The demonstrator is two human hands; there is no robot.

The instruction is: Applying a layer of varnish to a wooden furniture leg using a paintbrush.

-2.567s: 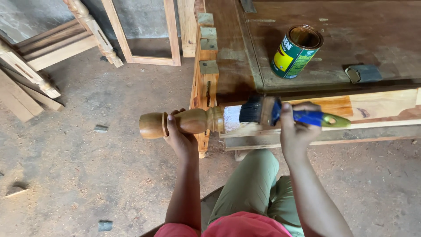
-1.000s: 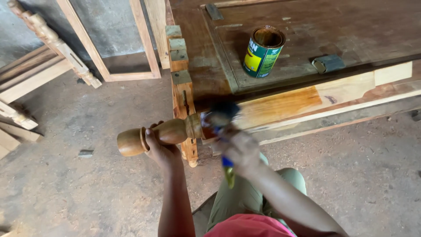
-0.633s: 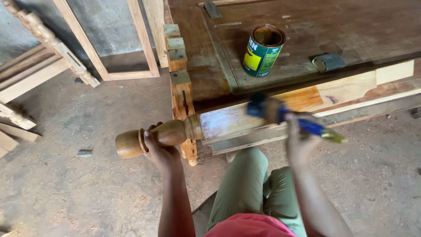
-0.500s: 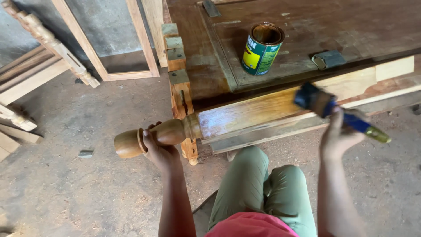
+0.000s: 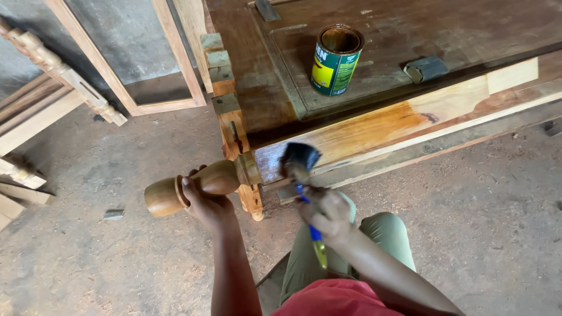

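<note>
The right hand (image 5: 329, 215) is clamped on a blue-and-yellow-handled brush (image 5: 300, 169), its dark bristles against the glossy wet beam (image 5: 374, 126). The left hand (image 5: 206, 199) grips the smooth, rounded turned leg (image 5: 193, 186) at the beam's end. Beyond, an open tin (image 5: 336, 59) stands on the dark stained panel (image 5: 445, 29).

Turned wooden leg (image 5: 193, 187) horizontal, varnished; blue-handled brush (image 5: 300, 167) bristles at its square end.
</note>
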